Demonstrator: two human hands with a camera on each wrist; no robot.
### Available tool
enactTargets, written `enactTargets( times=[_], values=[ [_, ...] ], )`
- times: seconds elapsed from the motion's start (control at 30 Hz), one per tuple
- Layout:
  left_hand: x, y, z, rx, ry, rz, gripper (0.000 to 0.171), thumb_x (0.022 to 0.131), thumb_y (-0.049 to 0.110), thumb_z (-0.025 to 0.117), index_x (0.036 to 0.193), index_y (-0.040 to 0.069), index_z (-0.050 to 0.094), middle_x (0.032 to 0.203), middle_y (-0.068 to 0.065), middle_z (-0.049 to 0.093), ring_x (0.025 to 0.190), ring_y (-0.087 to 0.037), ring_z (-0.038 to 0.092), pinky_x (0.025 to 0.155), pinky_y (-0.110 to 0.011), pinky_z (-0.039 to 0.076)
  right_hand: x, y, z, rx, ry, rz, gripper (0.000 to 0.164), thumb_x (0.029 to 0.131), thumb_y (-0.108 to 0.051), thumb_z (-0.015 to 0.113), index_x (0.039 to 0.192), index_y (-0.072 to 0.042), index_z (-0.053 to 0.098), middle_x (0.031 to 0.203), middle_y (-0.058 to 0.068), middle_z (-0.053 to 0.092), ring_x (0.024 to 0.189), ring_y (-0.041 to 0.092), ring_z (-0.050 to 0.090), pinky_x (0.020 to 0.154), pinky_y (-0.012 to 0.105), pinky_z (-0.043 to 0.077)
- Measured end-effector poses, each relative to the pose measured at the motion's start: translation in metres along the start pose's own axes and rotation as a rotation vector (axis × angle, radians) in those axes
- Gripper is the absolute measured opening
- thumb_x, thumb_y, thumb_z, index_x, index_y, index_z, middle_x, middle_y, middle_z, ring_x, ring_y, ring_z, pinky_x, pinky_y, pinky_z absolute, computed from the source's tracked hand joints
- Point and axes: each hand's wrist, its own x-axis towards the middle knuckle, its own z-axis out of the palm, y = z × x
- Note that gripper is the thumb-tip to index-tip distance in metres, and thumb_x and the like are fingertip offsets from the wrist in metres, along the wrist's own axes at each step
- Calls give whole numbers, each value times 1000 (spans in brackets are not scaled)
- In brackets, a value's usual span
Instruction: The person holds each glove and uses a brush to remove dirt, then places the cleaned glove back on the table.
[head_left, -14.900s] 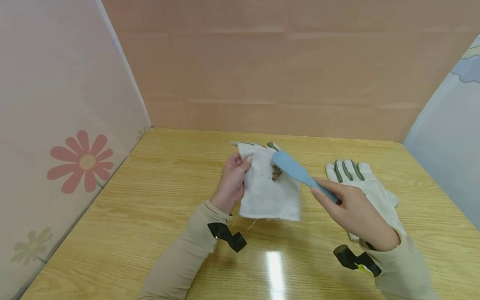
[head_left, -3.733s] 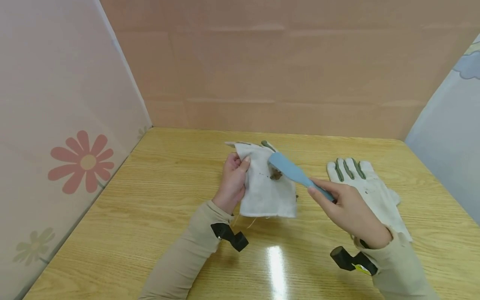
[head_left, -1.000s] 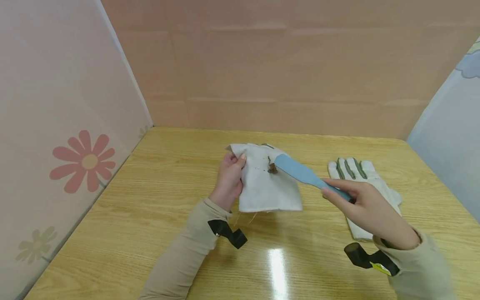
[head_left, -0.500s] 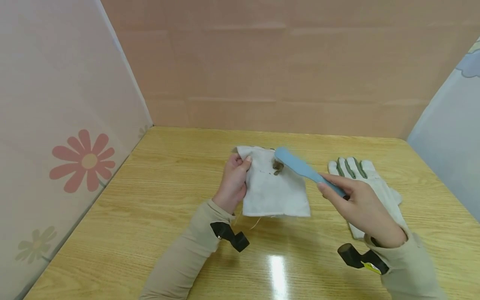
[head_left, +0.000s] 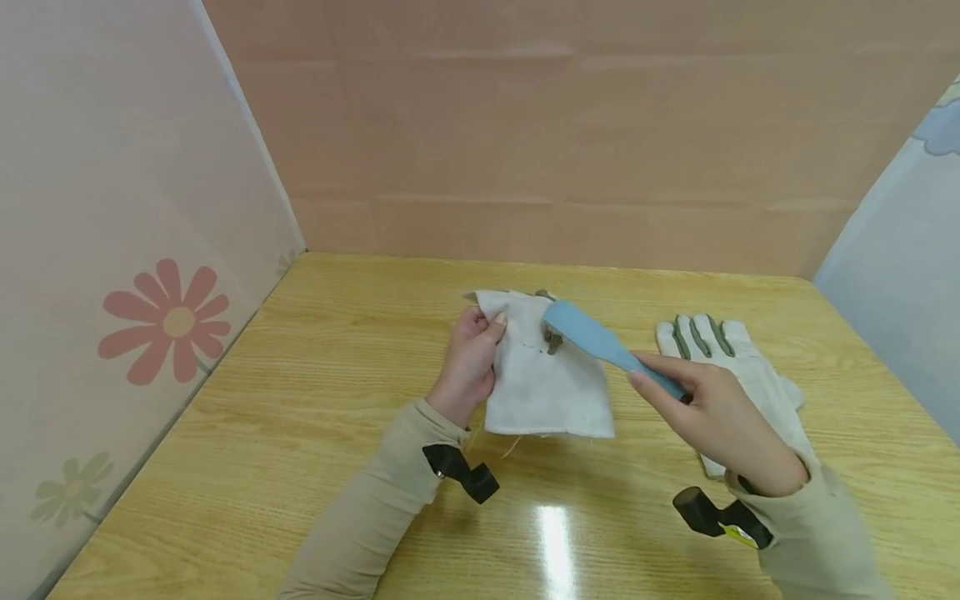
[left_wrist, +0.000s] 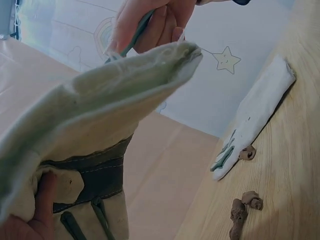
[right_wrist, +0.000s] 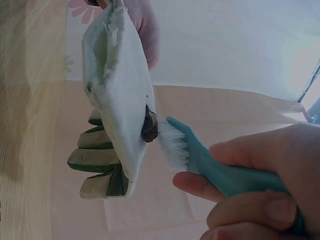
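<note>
My left hand point(head_left: 467, 362) grips a white cloth work glove point(head_left: 551, 392) by its left side, raised over the table with its open cuff toward me. In the left wrist view a dark green band and tan fabric show on the glove's other face point(left_wrist: 95, 172). A brown mud-like lump point(right_wrist: 150, 124) sticks to the white face, with small dark specks near it. My right hand point(head_left: 723, 421) holds a blue brush point(head_left: 592, 333) by its handle. The brush's white bristles point(right_wrist: 173, 146) face the lump, their tips right at its edge.
A second white glove point(head_left: 757, 375) with green between its fingers lies at the right of the wooden table point(head_left: 300, 400), partly behind my right hand. Brown lumps point(left_wrist: 238, 215) lie on the table in the left wrist view. A pinkish backdrop point(head_left: 562, 167) stands behind.
The brush has moved to and fro by the lump, and now sits a little further left than a second ago. The held glove has shifted slightly right and tilted. Both grips stay the same.
</note>
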Motion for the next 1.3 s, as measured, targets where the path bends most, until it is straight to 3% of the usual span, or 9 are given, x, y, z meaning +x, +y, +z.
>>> enactTargets(
  times=[0.23,0.37,0.47,0.63,0.87,1.03,1.3],
  values=[
    [-1,1,0,8,-29,21,26,99,4,39,124,-3,40,105,-8,54,98,-16,55,86,-28,44,0,-3,-1,3,24,43,35,93,-19,58,123,0,60,54,-7,44,40,3,26,39,23,28],
    [-2,2,-1,8,-27,47,25,99,3,39,123,-3,40,103,-7,53,96,-15,54,87,-28,44,1,-3,-2,39,55,79,35,94,-19,56,123,0,59,65,-15,57,38,6,28,37,24,28],
    [-3,1,-1,14,-32,53,25,99,3,39,123,-3,40,103,-7,53,95,-14,54,85,-27,44,2,-3,-1,46,33,93,37,95,-20,55,125,1,57,61,-15,54,38,5,26,36,24,27],
    [-3,-1,1,19,-12,61,24,98,3,39,121,-4,41,106,-11,55,96,-16,55,85,-27,45,2,-3,3,37,-38,59,36,95,-21,55,124,-1,59,49,-8,35,39,1,23,36,23,27],
    [0,4,-3,5,36,48,22,99,4,40,119,-3,42,107,-10,55,97,-15,54,87,-28,45,1,-1,3,11,-71,-8,32,93,-18,57,121,-2,62,48,-10,34,40,-1,22,38,22,28],
    [4,10,-8,-49,68,92,23,99,4,39,120,-3,42,102,-6,53,94,-14,53,85,-27,44,2,0,2,-11,-99,-48,30,93,-18,58,118,-3,64,49,-11,36,40,-2,22,39,20,29],
    [3,10,-5,-56,79,62,24,99,4,40,121,-2,41,102,-6,53,95,-15,53,86,-28,45,-1,1,-1,-43,-68,9,31,93,-20,57,118,-2,63,47,-9,34,39,-1,22,39,21,28]
  ],
)
